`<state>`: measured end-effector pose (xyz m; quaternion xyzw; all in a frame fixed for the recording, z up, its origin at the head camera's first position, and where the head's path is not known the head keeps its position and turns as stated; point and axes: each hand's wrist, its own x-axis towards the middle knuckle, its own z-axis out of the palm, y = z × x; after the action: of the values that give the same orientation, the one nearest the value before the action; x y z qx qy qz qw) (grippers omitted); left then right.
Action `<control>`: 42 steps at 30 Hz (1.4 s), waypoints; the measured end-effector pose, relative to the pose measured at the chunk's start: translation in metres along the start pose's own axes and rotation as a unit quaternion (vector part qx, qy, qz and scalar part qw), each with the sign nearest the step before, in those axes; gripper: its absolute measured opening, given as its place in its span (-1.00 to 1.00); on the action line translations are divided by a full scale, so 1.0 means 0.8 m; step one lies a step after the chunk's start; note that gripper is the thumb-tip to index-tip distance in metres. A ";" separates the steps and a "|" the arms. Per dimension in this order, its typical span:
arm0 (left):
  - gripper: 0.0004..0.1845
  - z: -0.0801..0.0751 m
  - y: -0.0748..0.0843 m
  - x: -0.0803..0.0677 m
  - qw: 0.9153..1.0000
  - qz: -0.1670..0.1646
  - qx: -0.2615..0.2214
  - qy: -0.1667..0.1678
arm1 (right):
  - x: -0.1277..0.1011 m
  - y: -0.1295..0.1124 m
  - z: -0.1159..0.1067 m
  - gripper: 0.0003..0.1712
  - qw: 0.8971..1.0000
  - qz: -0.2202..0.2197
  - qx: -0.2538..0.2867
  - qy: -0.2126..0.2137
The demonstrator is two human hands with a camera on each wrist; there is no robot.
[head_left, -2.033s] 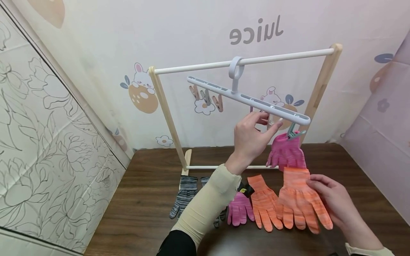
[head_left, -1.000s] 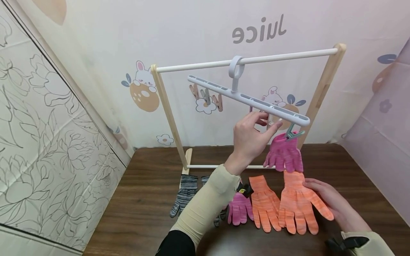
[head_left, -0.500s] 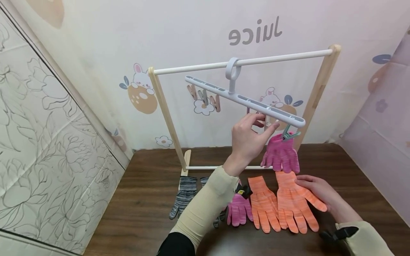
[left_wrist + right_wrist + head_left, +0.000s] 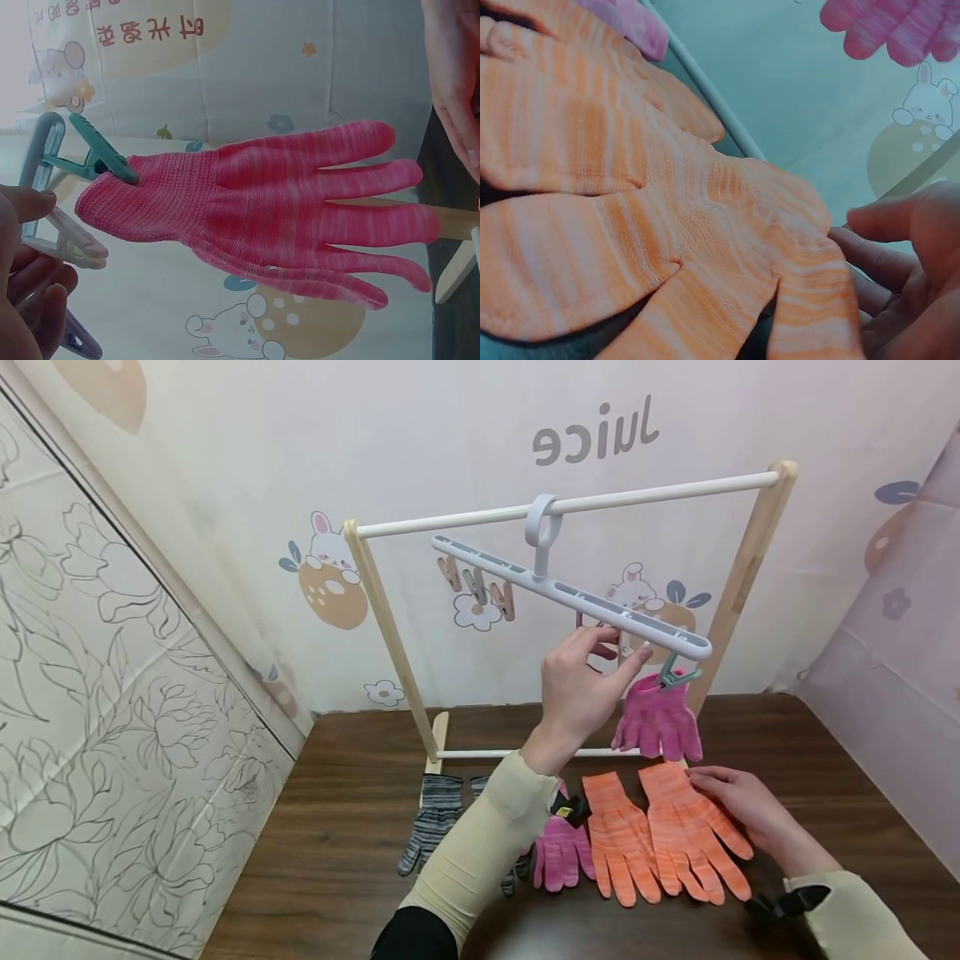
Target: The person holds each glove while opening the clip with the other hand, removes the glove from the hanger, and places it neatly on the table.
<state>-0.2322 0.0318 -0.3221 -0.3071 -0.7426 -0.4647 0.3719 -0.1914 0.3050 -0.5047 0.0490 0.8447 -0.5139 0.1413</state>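
Observation:
In the head view a grey-white hanger (image 4: 570, 592) hangs from a rack rail. Below its right arm my left hand (image 4: 581, 685) pinches a white clothespin (image 4: 79, 240) between thumb and curled fingers. A green clothespin (image 4: 97, 161) beside it holds a pink knit glove (image 4: 262, 214) by the cuff, fingers hanging down. My right hand (image 4: 738, 810) has its fingertips at the cuff edge of an orange glove (image 4: 693, 835). In the right wrist view the thumb stands clear of the fabric, while other fingertips pass behind its edge. Another orange glove (image 4: 618, 839) lies alongside.
Several other clothespins (image 4: 476, 585) hang on the hanger's left arm. The wooden rack (image 4: 390, 635) stands on a dark table (image 4: 315, 843). A grey striped glove (image 4: 431, 827), a second partly hidden by my left forearm, and another pink glove (image 4: 562, 847) lie in front.
The right hand lowers the orange glove and shifts it slightly left, away from beneath the hanging pink glove. Its cuff now lies tilted beside the other orange glove. The left hand stays at the clothespin.

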 end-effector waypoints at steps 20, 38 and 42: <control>-0.70 -0.002 -0.003 -0.004 1.000 0.001 0.000 0.001 | -0.015 0.003 0.003 -0.31 0.998 -0.019 -0.031 0.045; -0.71 -0.006 -0.004 -0.006 1.000 -0.004 -0.013 -0.002 | -0.034 -0.017 0.006 -0.45 0.988 -0.045 -0.066 0.131; -0.71 -0.007 -0.005 -0.007 1.000 -0.007 -0.018 -0.002 | -0.040 -0.026 0.009 -0.50 0.981 -0.066 -0.076 0.166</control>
<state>-0.2308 0.0245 -0.3272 -0.3092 -0.7368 -0.4803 0.3617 -0.1638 0.2909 -0.4810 0.0672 0.8943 -0.4413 -0.0318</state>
